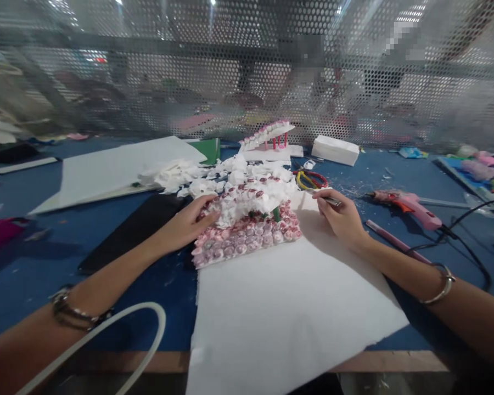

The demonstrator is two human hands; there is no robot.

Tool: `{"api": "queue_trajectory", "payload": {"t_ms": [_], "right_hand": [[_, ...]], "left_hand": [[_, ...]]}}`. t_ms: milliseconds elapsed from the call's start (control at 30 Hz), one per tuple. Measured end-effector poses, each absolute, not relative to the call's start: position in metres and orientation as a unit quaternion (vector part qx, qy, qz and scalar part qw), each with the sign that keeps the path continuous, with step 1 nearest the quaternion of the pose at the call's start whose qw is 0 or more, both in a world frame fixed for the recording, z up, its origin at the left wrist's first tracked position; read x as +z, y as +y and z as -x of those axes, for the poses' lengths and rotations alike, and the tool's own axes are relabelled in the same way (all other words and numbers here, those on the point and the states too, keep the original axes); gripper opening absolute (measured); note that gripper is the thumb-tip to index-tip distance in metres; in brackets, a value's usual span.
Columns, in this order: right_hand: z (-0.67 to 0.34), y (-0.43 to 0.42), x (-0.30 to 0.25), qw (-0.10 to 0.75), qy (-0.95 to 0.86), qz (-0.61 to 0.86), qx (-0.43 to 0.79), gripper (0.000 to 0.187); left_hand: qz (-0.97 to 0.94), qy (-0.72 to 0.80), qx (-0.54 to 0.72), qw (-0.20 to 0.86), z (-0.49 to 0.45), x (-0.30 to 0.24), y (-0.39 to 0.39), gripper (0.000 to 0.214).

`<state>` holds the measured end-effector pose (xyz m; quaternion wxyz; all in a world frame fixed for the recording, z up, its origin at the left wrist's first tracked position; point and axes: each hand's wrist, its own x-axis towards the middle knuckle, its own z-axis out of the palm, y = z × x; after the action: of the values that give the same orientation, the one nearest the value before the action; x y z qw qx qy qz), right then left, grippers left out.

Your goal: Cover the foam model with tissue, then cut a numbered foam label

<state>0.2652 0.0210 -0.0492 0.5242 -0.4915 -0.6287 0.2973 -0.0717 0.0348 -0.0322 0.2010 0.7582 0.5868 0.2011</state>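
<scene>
A craft model [247,236] sits on a large white sheet [296,307], its base covered in rows of pink and purple rosettes. Over the base stands a white, petal-like top [247,200] with dark red pieces and a green post below it. My left hand [201,216] grips the model's left side, thumb and fingers against the top and rosettes. To the right, my right hand [341,214] is closed around a slim metal tool [332,201], perhaps tweezers; its tip is too small to make out. This hand is apart from the model, above the sheet.
Torn white scraps [181,175] lie behind the model. Scissors [310,180], a second model [269,137] and a white block [335,150] stand farther back. A pink glue gun [415,208] with a black cord is at right. A dark flat pad [135,236] lies left.
</scene>
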Motion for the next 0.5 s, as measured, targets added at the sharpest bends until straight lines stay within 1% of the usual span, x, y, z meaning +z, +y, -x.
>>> {"api": "queue_trajectory", "payload": {"t_ms": [67, 133, 200, 300, 367, 400, 500], "right_hand": [[-0.268, 0.019, -0.048, 0.540, -0.643, 0.477, 0.261, 0.021], [-0.271, 0.016, -0.045, 0.538, -0.667, 0.467, 0.220, 0.024], [-0.273, 0.012, -0.043, 0.530, -0.691, 0.454, 0.188, 0.028], [-0.271, 0.009, -0.038, 0.502, -0.729, 0.436, 0.163, 0.029], [-0.269, 0.011, -0.034, 0.480, -0.747, 0.435, 0.149, 0.031], [-0.267, 0.013, -0.031, 0.470, -0.753, 0.438, 0.143, 0.032], [-0.264, 0.026, -0.023, 0.430, -0.768, 0.457, 0.130, 0.034]], "left_hand": [[-0.753, 0.590, 0.205, 0.206, 0.072, -0.032, 0.035, 0.076], [-0.750, 0.592, 0.202, 0.216, 0.075, -0.034, 0.037, 0.076], [-0.754, 0.587, 0.192, 0.223, 0.078, -0.033, 0.042, 0.074], [-0.780, 0.566, 0.178, 0.200, 0.080, -0.022, 0.051, 0.066], [-0.809, 0.542, 0.178, 0.139, 0.078, -0.009, 0.053, 0.061], [-0.823, 0.528, 0.190, 0.086, 0.077, -0.002, 0.052, 0.058], [-0.828, 0.462, 0.287, -0.134, 0.069, 0.016, 0.042, 0.045]]}}
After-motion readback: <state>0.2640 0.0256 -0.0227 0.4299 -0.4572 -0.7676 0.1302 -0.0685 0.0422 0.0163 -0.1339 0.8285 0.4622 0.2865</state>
